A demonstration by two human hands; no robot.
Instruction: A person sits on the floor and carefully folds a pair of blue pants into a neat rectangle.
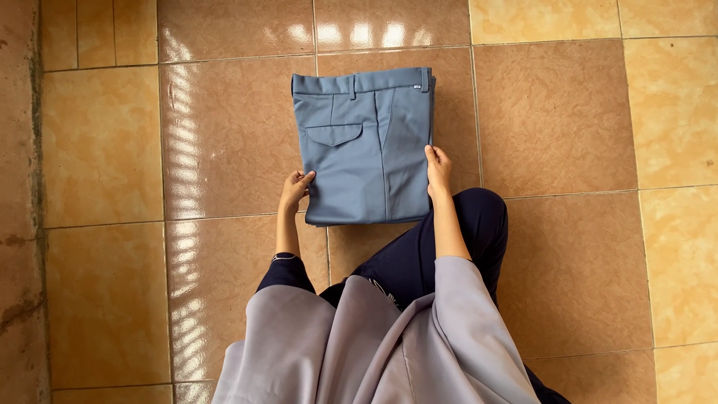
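Head view: folded blue trousers (364, 146) are lying on the tiled floor (561, 127) at twelve o'clock; left hand (295, 188) is curling onto their nine o'clock edge, right hand (438, 168) is pinching the three o'clock edge; squaring-up step, seemingly; next move is calling for an even two-sided grip.

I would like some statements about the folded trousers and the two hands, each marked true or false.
1. The folded blue trousers lie on the tiled floor. True.
2. The left hand is at the left edge of the trousers. True.
3. The right hand lifts the trousers high in the air. False: it touches their right edge while they lie flat.
4. The waistband points toward the person. False: it is on the far side.
5. A flap pocket shows on the top face. True.
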